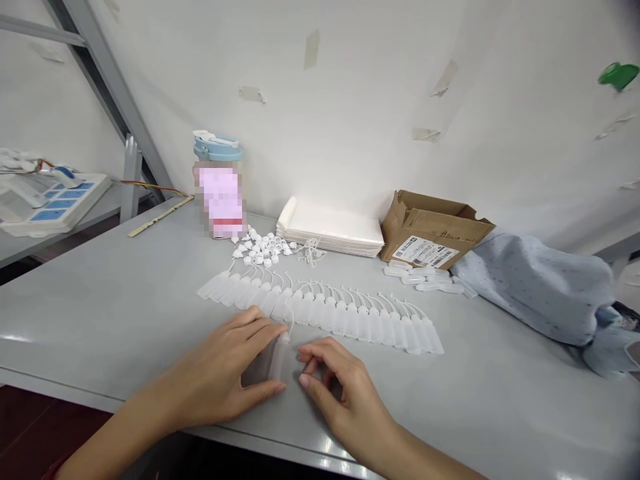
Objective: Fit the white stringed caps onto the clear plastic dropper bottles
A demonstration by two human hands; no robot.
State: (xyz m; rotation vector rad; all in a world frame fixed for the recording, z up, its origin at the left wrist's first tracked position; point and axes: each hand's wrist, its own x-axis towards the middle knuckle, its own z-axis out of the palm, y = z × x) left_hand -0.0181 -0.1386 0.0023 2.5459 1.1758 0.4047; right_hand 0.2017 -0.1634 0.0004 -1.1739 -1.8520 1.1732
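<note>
Near the front of the table, a small translucent plastic squeeze bottle (280,358) with a thin curved tube at its neck is in my left hand (227,367). My fingertips are at its neck and my thumb is by its base. Just to its right, my right hand (345,390) has loosely curled fingers, thumb and forefinger slightly apart, with nothing visible between them. Beyond both hands, a long row of similar bottles (345,319) lies side by side, their thin tubes pointing toward the wall.
Behind the row are a pile of white caps (263,248), loose thin tubes (312,252), and a stack of white sheets (335,230). An open cardboard box (433,227) stands near loose bottles (423,277) and blue cloth (540,287). A blue-lidded container (219,150) stands back left.
</note>
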